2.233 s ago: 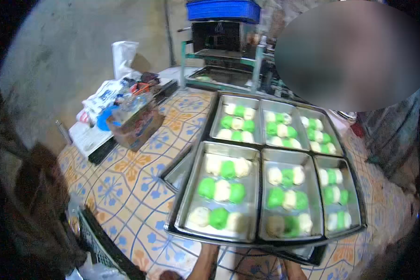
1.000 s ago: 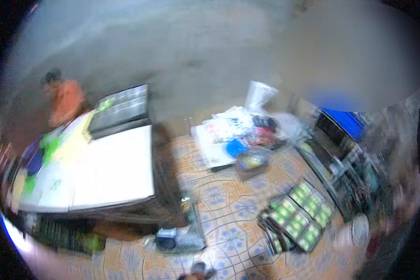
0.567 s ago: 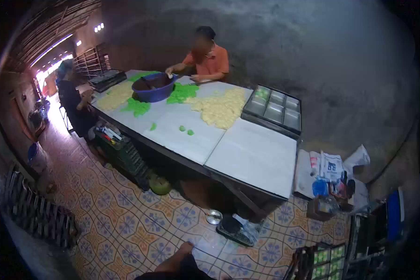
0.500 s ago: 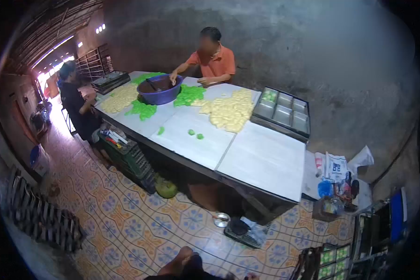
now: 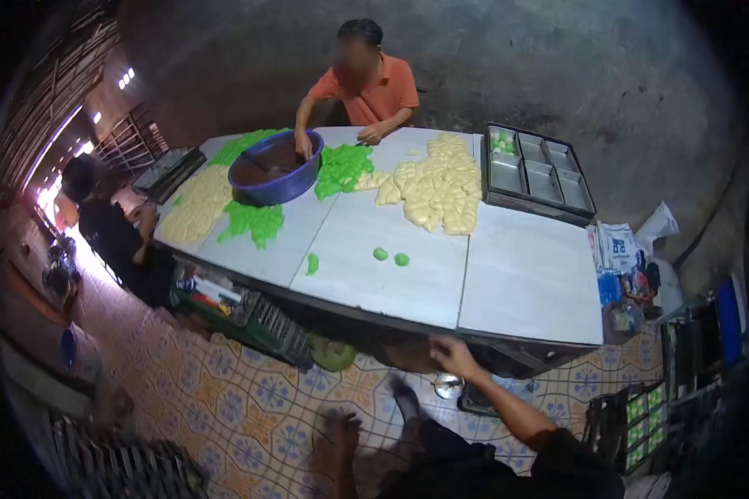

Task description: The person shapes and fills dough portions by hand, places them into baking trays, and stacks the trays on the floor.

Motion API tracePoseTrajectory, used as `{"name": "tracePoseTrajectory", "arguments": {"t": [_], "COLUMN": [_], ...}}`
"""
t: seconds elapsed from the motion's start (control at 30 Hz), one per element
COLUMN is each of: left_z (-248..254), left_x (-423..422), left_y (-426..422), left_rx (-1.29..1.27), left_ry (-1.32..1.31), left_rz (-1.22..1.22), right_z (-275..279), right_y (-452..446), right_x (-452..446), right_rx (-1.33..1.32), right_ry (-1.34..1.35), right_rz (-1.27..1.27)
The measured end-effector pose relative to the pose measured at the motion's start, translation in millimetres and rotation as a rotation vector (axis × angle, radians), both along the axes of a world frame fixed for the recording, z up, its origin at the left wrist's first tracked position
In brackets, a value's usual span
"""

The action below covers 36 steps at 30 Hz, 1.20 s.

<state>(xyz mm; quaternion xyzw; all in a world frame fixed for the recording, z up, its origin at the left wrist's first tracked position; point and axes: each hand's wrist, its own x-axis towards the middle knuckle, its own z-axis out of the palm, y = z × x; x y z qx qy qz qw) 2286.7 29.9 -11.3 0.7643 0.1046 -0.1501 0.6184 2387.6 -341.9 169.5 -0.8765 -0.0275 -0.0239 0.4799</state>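
Observation:
My right hand [image 5: 455, 358] reaches out just short of the near edge of the white-topped table [image 5: 528, 274]. It appears empty, with its fingers loosely apart. Lower down, over the tiled floor, my left hand [image 5: 344, 431] hangs in shadow, its fingers apart and nothing visible in them. On the table beyond lie two small green dough pieces [image 5: 391, 257] and a longer green piece [image 5: 312, 264]. Farther back are a spread of pale yellow dough pieces [image 5: 441, 187] and heaps of green dough [image 5: 341, 169]. Neither hand touches them.
A person in an orange shirt [image 5: 373, 91] has one hand inside a purple basin [image 5: 275, 187]. Another person in dark clothes [image 5: 108, 241] stands at the left end. Metal trays [image 5: 541, 183] sit at the right. Under the table are a green crate [image 5: 266, 324] and a metal bowl [image 5: 448, 385].
My view has shifted closer to the table. My right arm has come forward towards its edge, and my left hand now shows below. The orange-shirted person's hand has moved down into the basin.

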Motion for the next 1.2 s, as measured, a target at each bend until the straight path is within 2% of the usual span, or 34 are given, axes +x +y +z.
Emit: {"name": "tracePoseTrajectory", "arguments": {"t": [0.03,0.07,0.13,0.17,0.2,0.27,0.3,0.37,0.47,0.5,0.6,0.7,0.73,0.77,0.8,0.83,0.87,0.93,1.0,1.03,1.07,1.1,1.13,1.2], "left_z": [18.2,45.8,91.4,111.5,126.3,155.6,190.1,187.3,198.0,206.4,211.0,213.3,215.5,217.8,222.3,234.3,239.6,249.3,285.6,283.0,280.4,297.2,290.8,294.0], "left_x": [26.5,59.8,111.2,130.7,146.8,177.6,189.4,226.2,263.6,283.7,331.1,361.3,374.4,394.3,410.2,417.6,425.0,431.7,431.1,434.6,439.3,445.0,455.7,468.6], "left_y": [-5.5,-11.2,-15.2,-15.5,-13.4,-8.3,-18.2,-12.2,-14.7,-21.5,-27.3,-30.9,-31.0,-36.1,-43.5,-49.5,-57.6,-74.1,-97.2,-102.8,-106.5,-110.6,-112.5,-109.7], "left_rx": [-0.023,-0.038,0.01,0.032,0.093,0.203,-0.025,0.007,0.044,0.05,0.207,0.112,0.096,0.102,0.102,0.085,-0.062,-0.328,-0.634,-0.861,-1.077,-1.134,-1.042,-1.069], "left_ry": [-0.073,-0.207,-0.266,-0.291,-0.276,-0.252,-0.316,-0.36,-0.409,-0.434,-0.546,-0.519,-0.547,-0.63,-0.716,-0.607,-0.481,-0.211,0.01,0.319,0.629,0.603,0.612,0.393], "left_rz": [-0.031,-0.09,-0.034,-0.01,0.007,0.06,0.075,0.097,0.106,0.1,-0.07,-0.225,-0.289,-0.37,-0.445,-0.507,-0.54,-0.603,-0.652,-0.59,-0.5,-0.488,-0.389,-0.283], "right_z": [26.5,19.9,10.2,21.2,16.8,14.7,16.4,17.6,16.9,19.4,-3.1,42.4,30.2,63.8,62.3,74.9,80.2,132.4,170.9,155.6,161.5,161.0,159.6,152.2], "right_y": [2.0,0.1,-12.6,-22.5,-33.3,-55.5,-60.8,-66.2,-53.0,-45.8,-45.9,-15.5,-8.3,8.9,12.3,23.2,30.4,61.6,89.4,99.1,116.7,132.4,143.0,150.5], "right_x": [33.8,75.1,143.3,170.9,194.2,234.6,257.2,295.7,339.1,352.3,371.3,331.7,316.5,288.6,265.5,243.8,228.5,217.0,226.0,231.2,241.0,249.9,255.8,269.3], "right_rx": [-0.075,0.208,-0.025,0.046,-0.047,-0.048,-0.049,-0.056,-0.358,-0.375,-0.371,0.175,0.41,0.329,0.286,0.319,0.364,0.324,-0.007,-0.081,0.016,-0.048,-0.116,0.005], "right_ry": [-0.039,0.003,-0.186,-0.087,-0.23,-0.193,-0.163,-0.101,-0.218,-0.194,-0.272,-0.246,-0.217,-0.186,-0.311,-0.369,-0.524,-0.538,-0.411,-0.344,-0.279,-0.314,-0.35,-0.399], "right_rz": [0.001,-0.027,-0.085,-0.187,-0.268,-0.359,-0.43,-0.57,-0.725,-0.788,-0.925,-0.8,-0.786,-0.805,-0.73,-0.719,-0.676,-0.688,-0.579,-0.383,-0.192,-0.156,-0.113,-0.311]}}
